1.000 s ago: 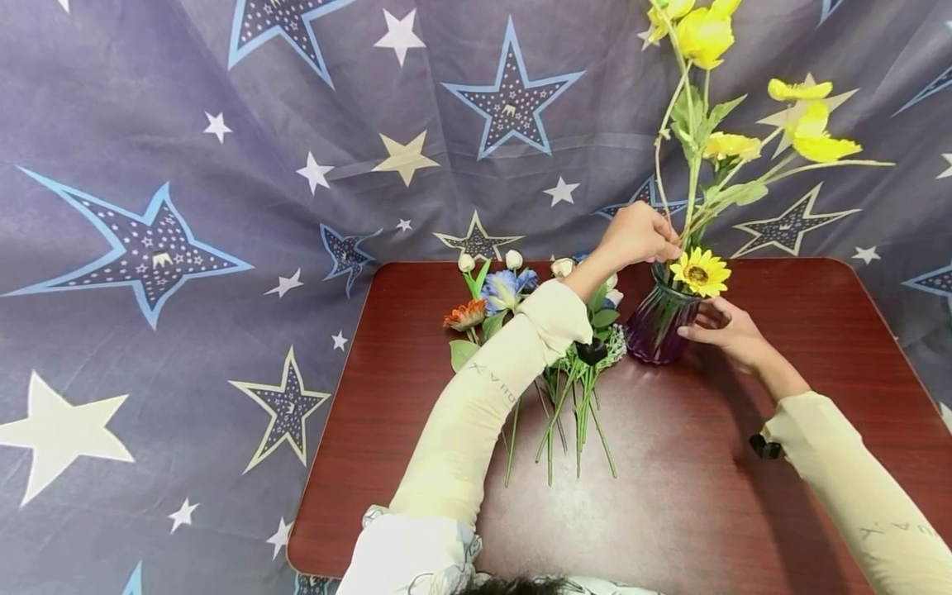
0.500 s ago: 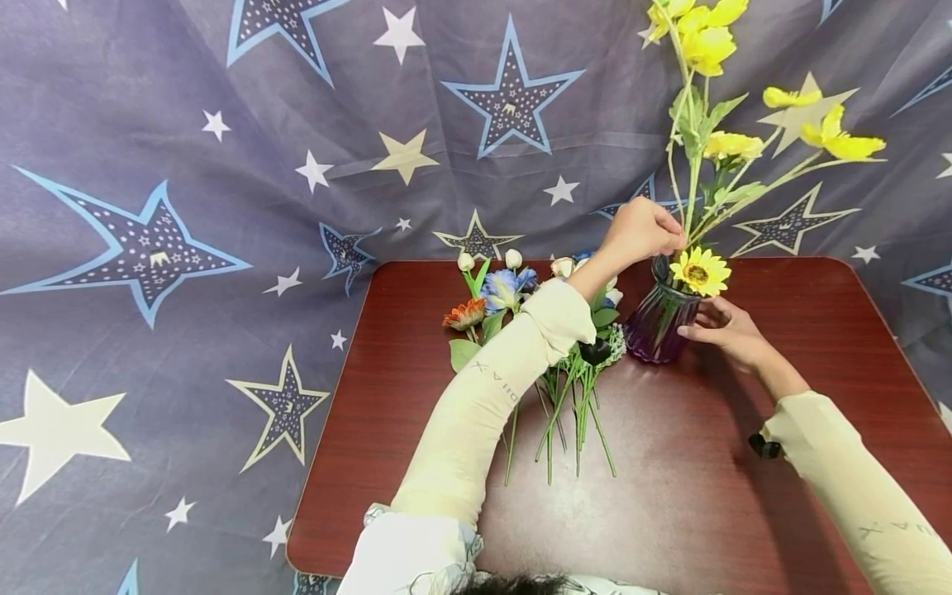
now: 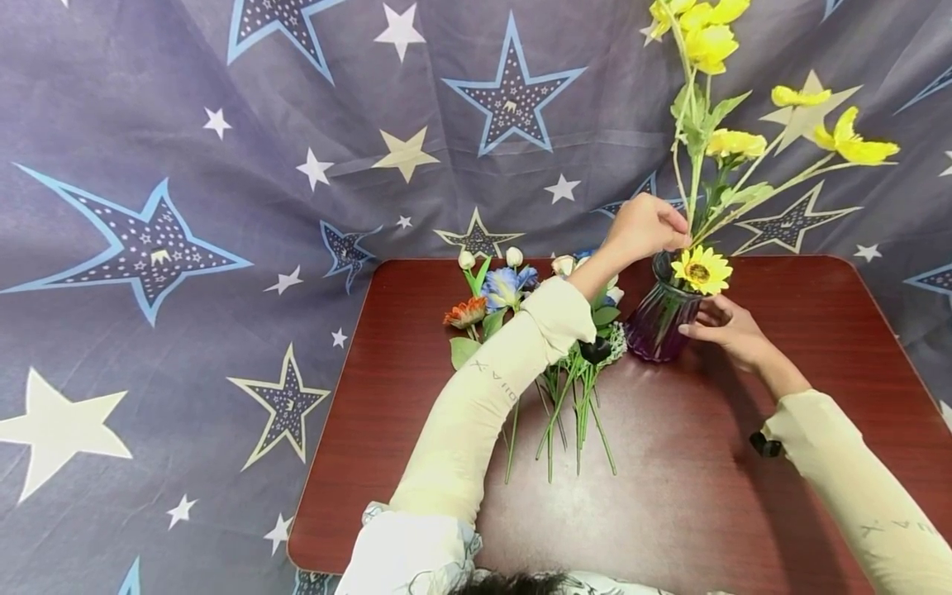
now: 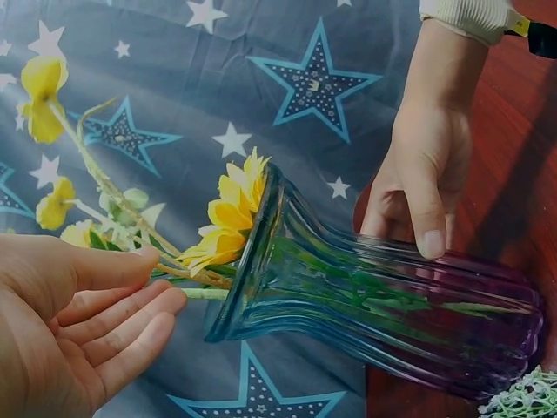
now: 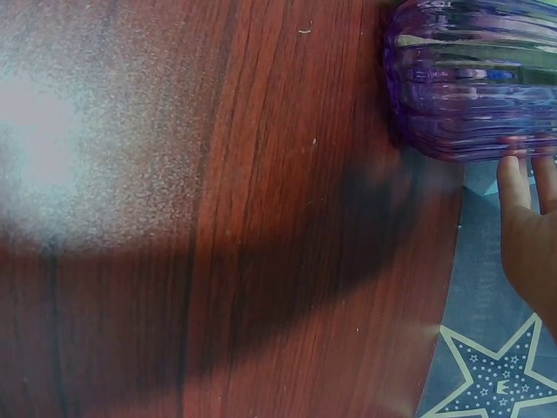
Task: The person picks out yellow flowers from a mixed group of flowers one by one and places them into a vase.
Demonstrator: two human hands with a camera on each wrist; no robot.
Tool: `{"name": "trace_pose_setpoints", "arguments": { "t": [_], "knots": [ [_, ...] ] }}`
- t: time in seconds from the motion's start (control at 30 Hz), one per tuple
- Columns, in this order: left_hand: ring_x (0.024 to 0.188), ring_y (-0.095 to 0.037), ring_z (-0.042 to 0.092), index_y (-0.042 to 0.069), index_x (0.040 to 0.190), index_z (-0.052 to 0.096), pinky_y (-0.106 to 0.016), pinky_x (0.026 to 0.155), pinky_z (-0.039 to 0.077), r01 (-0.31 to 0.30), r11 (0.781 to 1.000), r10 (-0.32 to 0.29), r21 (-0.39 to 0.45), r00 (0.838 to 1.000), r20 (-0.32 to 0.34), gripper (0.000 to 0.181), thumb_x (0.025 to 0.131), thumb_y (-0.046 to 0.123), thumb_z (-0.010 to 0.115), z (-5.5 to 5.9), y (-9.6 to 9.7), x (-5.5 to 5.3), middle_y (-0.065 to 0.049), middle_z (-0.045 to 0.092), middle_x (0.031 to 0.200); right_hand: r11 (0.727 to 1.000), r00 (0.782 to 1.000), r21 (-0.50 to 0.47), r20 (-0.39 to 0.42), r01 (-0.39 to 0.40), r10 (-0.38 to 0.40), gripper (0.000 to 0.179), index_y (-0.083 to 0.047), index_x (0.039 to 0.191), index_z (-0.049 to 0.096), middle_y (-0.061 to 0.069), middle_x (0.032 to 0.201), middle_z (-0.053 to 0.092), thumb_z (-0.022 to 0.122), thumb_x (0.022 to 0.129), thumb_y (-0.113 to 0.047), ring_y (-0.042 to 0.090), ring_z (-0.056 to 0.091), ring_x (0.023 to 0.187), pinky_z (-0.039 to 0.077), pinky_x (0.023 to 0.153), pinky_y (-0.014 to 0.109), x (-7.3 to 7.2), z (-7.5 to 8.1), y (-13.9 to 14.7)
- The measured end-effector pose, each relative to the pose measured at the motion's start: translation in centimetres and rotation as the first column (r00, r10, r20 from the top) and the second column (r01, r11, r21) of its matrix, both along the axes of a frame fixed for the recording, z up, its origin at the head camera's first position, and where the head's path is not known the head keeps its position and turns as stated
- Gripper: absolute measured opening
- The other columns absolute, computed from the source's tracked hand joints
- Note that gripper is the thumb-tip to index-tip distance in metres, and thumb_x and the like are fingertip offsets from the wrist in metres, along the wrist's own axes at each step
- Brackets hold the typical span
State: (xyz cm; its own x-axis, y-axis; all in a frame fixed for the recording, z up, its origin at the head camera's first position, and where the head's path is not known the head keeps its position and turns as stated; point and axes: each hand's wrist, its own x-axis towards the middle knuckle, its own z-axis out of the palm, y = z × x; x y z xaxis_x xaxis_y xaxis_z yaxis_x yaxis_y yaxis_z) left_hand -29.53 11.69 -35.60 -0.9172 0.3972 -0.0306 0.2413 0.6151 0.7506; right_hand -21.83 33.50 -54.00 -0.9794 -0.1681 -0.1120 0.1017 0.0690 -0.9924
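A ribbed glass vase (image 3: 662,326), bluish at the neck and purple at the base, stands upright on the table. My left hand (image 3: 645,227) is just above its mouth, pinching a flower stem (image 4: 205,294) between thumb and fingers. Tall yellow flowers (image 3: 709,48) rise from the vase and lean out to the right. One sunflower (image 3: 702,270) sits low against the rim. On the vase's right side, my right hand (image 3: 732,332) holds the lower body, thumb in front and fingers behind. The right wrist view has the purple base with two fingertips (image 5: 513,170) at it.
Left of the vase lies a bunch of loose flowers: blue blooms (image 3: 506,287), an orange one (image 3: 465,313), white buds and green stems (image 3: 552,438). My left forearm passes over them. A star-print cloth (image 3: 186,124) hangs behind the reddish wooden table (image 3: 372,463).
My left hand has shifted slightly right above the vase mouth. The tall yellow flowers have swung a little, the right-hand bloom turning. The right hand and vase stay put.
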Motion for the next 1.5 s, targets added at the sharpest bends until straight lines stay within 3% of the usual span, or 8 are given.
{"name": "trace_pose_setpoints", "arguments": {
  "t": [0.2, 0.43, 0.63, 0.83, 1.03, 1.2, 1.4, 1.5],
  "knots": [
    [0.072, -0.003, 0.071, 0.021, 0.096, 0.082, -0.013, 0.062, 0.050, -0.004, 1.000, 0.004, -0.022, 1.000, -0.002, 0.013, 0.084, 0.027, 0.085, 0.7, -0.4, 0.0, 0.008, 0.078, 0.082, 1.000, 1.000, -0.008, 0.009, -0.002, 0.002, 0.051, -0.031, 0.125, 0.057, -0.023, 0.115, 0.065, 0.071, 0.090, 0.004, -0.010, 0.060, 0.105, 0.050, 0.089, 0.006, -0.1, 0.1, 0.1],
    [0.080, -0.009, 0.075, 0.018, 0.099, 0.081, -0.014, 0.064, 0.052, -0.017, 1.000, 0.017, -0.002, 0.999, 0.049, 0.016, 0.085, 0.024, 0.085, 1.1, -1.2, -0.2, 0.006, 0.079, 0.087, 0.999, 1.000, -0.040, 0.013, -0.006, 0.006, 0.053, -0.031, 0.126, 0.058, -0.023, 0.114, 0.068, 0.070, 0.090, 0.007, -0.009, 0.061, 0.104, 0.053, 0.086, 0.009, -0.1, 0.2, 0.1],
    [0.076, -0.007, 0.074, 0.018, 0.100, 0.080, -0.015, 0.064, 0.054, -0.013, 1.000, 0.013, 0.005, 0.998, 0.065, 0.016, 0.086, 0.023, 0.084, 1.2, -2.2, -0.5, 0.005, 0.079, 0.091, 0.999, 1.000, -0.032, 0.008, -0.010, 0.010, 0.051, -0.030, 0.125, 0.058, -0.024, 0.114, 0.067, 0.071, 0.091, 0.005, -0.010, 0.060, 0.105, 0.052, 0.087, 0.008, 0.1, 0.3, 0.0],
    [0.074, -0.006, 0.072, 0.017, 0.102, 0.080, -0.017, 0.065, 0.054, 0.003, 0.999, 0.003, -0.048, 0.994, 0.109, 0.019, 0.086, 0.025, 0.084, 1.5, -3.5, -0.8, 0.005, 0.079, 0.092, 0.999, 1.000, -0.037, 0.004, -0.014, 0.014, 0.049, -0.029, 0.124, 0.058, -0.023, 0.114, 0.066, 0.071, 0.091, 0.005, -0.010, 0.060, 0.105, 0.052, 0.088, 0.007, 0.2, 0.2, 0.0],
    [0.071, -0.007, 0.070, 0.018, 0.104, 0.079, -0.019, 0.065, 0.055, 0.032, 0.995, -0.016, -0.095, 0.986, 0.164, 0.020, 0.087, 0.026, 0.083, 1.9, -5.5, -1.0, 0.003, 0.079, 0.094, 0.998, 1.000, -0.056, -0.006, -0.015, 0.015, 0.049, -0.028, 0.123, 0.059, -0.022, 0.113, 0.067, 0.071, 0.090, 0.006, -0.010, 0.062, 0.105, 0.052, 0.088, 0.008, 0.2, 0.1, -0.1],
    [0.070, -0.006, 0.069, 0.016, 0.106, 0.079, -0.018, 0.065, 0.055, 0.022, 0.995, -0.002, -0.102, 0.983, 0.185, 0.022, 0.087, 0.026, 0.083, 1.7, -7.7, -0.8, 0.001, 0.079, 0.100, 0.997, 1.000, -0.077, -0.010, -0.015, 0.015, 0.048, -0.028, 0.121, 0.060, -0.022, 0.113, 0.069, 0.069, 0.090, 0.008, -0.009, 0.063, 0.105, 0.052, 0.088, 0.008, 0.1, 0.0, -0.3],
    [0.071, -0.007, 0.072, 0.015, 0.104, 0.080, -0.019, 0.065, 0.057, -0.016, 0.992, 0.042, -0.126, 0.978, 0.204, 0.022, 0.087, 0.029, 0.082, 0.8, -10.6, -0.2, -0.002, 0.080, 0.103, 0.999, 1.000, -0.045, -0.007, -0.008, 0.007, 0.046, -0.029, 0.119, 0.060, -0.023, 0.113, 0.067, 0.070, 0.091, 0.006, -0.010, 0.061, 0.104, 0.051, 0.088, 0.007, 0.3, 0.0, -0.2],
    [0.067, -0.008, 0.070, 0.012, 0.101, 0.080, -0.020, 0.064, 0.057, -0.050, 0.993, 0.076, -0.104, 0.963, 0.259, 0.018, 0.089, 0.025, 0.080, 0.1, -11.7, 0.0, -0.007, 0.080, 0.102, 0.999, 1.000, -0.051, -0.003, -0.003, 0.002, 0.046, -0.027, 0.119, 0.060, -0.022, 0.114, 0.067, 0.070, 0.091, 0.007, -0.009, 0.061, 0.105, 0.051, 0.088, 0.007, 0.2, 0.0, -0.2]
  ]
}}
